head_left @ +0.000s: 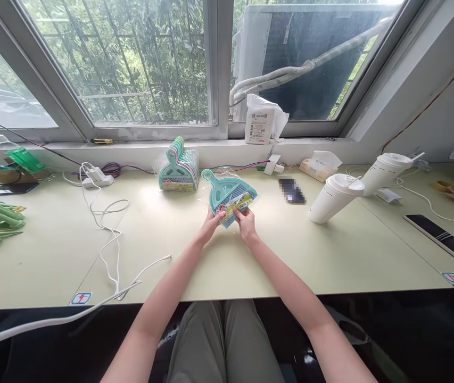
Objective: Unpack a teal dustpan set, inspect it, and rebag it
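mid-table, both hands (229, 223) pinch the wrapped dustpan (229, 196), well inside the edges

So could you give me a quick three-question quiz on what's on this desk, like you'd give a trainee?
1. True or false: both hands grip the packaged teal dustpan set.
2. Where is the stack of dustpan sets? A) by the window, left of the held one B) on the floor C) on the tablet
3. How many white lidded cups lie tilted to the right?

Key
1. True: left hand and right hand hold its near edge.
2. A
3. Two: the near cup and the far cup.
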`<state>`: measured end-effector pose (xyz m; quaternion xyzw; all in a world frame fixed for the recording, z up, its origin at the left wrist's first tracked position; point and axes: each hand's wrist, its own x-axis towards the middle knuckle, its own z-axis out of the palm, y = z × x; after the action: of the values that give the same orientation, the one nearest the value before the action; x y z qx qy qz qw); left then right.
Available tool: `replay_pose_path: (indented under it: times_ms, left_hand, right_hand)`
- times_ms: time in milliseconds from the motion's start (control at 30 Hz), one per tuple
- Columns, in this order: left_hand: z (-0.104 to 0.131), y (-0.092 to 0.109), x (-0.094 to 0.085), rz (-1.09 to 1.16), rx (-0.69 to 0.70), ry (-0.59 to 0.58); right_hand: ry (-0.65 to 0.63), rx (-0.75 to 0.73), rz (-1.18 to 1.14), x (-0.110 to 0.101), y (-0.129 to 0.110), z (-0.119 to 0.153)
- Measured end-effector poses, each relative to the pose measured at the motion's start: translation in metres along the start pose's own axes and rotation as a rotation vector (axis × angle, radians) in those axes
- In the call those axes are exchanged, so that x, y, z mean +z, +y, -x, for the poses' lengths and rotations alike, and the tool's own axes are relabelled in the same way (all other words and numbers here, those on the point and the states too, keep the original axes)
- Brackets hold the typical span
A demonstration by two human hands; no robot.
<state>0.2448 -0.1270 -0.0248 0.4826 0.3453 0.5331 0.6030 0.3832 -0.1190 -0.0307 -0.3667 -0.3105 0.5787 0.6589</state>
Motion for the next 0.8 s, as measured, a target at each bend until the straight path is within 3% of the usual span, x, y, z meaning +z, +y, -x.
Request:
replay_pose_path:
  times_ms: [300, 600, 700, 800]
  left_hand:
    - [-0.004, 0.003, -0.016, -0.059, -0.096, -0.084]
    - [-0.001, 0.005, -0.017, -0.078, -0.150, -0.142]
    - [-0.003, 0.007, -0.020, -0.073, -0.141, -0.103]
    - [-0.006, 0.009, -0.025, -0.037, -0.110, -0.030]
  right_hand:
    - [0.105, 0.081, 0.057, -0.021, -0.010, -0.026]
    - [0.142, 0.144, 0.019, -0.036, -0.008, -0.036]
    - [0.055, 0.165, -0.019, -0.032, -0.014, -0.033]
    - [-0.168, 0.152, -0.008, -0.025, -0.018, -0.026]
